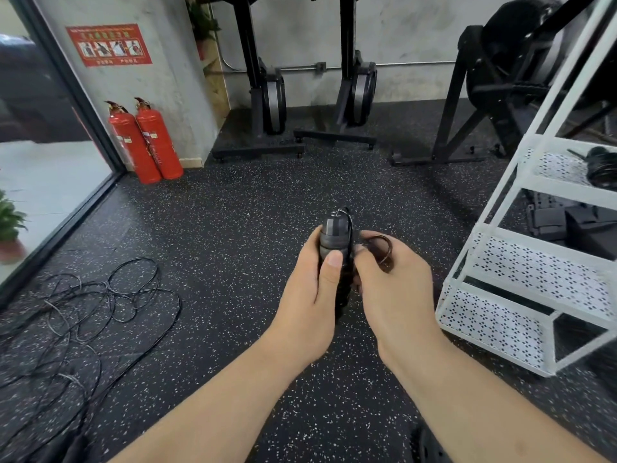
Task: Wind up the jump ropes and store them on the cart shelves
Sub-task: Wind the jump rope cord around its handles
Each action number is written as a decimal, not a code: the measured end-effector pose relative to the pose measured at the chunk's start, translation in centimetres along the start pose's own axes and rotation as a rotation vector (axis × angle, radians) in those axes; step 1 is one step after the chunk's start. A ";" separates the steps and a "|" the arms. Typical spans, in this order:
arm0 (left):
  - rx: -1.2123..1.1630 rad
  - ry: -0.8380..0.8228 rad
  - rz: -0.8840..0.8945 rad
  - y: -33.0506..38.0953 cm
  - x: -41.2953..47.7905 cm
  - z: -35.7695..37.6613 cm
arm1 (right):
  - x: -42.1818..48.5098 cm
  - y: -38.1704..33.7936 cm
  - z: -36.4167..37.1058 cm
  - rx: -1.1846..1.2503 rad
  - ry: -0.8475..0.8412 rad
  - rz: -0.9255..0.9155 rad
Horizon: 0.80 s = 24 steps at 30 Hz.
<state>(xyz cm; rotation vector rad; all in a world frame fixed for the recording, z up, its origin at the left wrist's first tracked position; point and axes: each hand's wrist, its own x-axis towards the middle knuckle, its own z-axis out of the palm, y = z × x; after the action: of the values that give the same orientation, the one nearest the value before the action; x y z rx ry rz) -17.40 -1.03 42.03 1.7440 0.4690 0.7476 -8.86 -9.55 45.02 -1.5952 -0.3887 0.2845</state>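
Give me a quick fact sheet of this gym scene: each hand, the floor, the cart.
Left hand: grips black ribbed jump rope handles, upright
Right hand: pinches thin black cord loop beside the handles
Floor: tangle of loose black ropes, lying at left
Storage: white perforated metal shelf cart, at right
Upper shelf: wound black rope bundle
Also: two red fire extinguishers
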 end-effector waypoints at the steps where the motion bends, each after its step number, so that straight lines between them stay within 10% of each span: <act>1: 0.031 0.006 0.011 0.1 0.1 -0.3 | 0.2 -0.1 -0.1 -0.079 -0.027 -0.018; 10: 0.072 0.103 0.004 -0.4 1.4 -1.5 | -1.4 -1.1 -0.5 0.113 -0.325 -0.209; 24: -0.025 0.036 0.034 0.1 0.2 -0.4 | -1.4 -1.7 -0.3 0.273 -0.161 -0.101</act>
<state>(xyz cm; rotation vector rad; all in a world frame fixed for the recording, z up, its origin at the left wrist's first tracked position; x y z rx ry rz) -17.51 -0.63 42.25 1.7211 0.4535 0.8073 -10.17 -10.34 46.64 -1.2848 -0.5304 0.3736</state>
